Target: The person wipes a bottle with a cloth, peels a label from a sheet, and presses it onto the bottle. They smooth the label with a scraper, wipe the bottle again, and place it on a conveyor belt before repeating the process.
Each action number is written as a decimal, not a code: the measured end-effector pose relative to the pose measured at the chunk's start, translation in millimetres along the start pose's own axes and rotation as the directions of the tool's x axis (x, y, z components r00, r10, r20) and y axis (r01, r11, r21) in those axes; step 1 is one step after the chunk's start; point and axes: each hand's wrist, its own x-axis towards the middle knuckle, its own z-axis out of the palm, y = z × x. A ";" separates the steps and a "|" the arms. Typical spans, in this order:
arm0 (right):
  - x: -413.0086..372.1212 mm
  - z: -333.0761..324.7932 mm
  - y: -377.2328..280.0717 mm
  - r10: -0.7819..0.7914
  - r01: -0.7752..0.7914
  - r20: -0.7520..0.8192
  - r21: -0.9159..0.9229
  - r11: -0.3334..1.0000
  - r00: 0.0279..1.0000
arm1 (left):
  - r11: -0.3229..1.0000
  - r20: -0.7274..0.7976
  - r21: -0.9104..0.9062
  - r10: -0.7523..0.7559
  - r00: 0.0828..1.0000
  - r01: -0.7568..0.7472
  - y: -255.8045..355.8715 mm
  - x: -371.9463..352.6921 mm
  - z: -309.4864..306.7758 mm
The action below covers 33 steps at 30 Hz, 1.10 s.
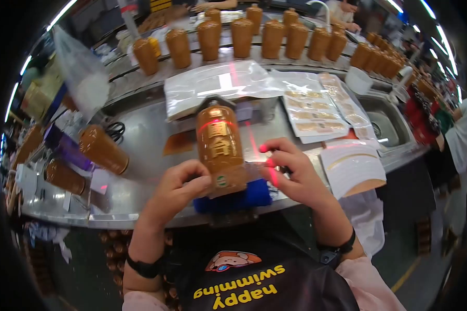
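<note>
My left hand (179,189) grasps the brown bottle (219,142), gold characters showing, on a blue pad (244,199); my right hand (296,176), at its 3 o'clock, curls, grip unclear. My shirt (296,290) reads "happy swimming".

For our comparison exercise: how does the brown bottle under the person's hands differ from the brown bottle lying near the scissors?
The held bottle lies on a blue pad, steadied by the left hand; the side bottle lies on the metal bench, untouched. The held bottle shows gold characters and a red light line; the side bottle shows neither. Both are brown and lying down.
</note>
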 end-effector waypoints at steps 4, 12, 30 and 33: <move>-7.8 9.8 9.6 0.114 -0.112 -0.006 0.144 0.983 0.993 | 0.998 -0.043 -0.045 0.045 0.998 -0.047 -21.0 -0.2 0.6; -5.6 15.1 18.8 0.125 -0.121 -0.030 0.107 0.987 0.992 | 0.995 -0.059 -0.089 0.028 0.998 -0.033 -26.5 6.1 -3.8; -2.0 24.5 29.2 0.131 -0.121 -0.081 0.114 0.986 0.988 | 0.983 -0.048 -0.172 0.053 0.997 -0.061 -32.9 11.7 -6.4; -2.0 22.7 26.7 0.166 -0.159 -0.055 0.116 0.981 0.985 | 0.984 -0.037 -0.173 0.045 0.998 -0.051 -31.9 12.3 -7.6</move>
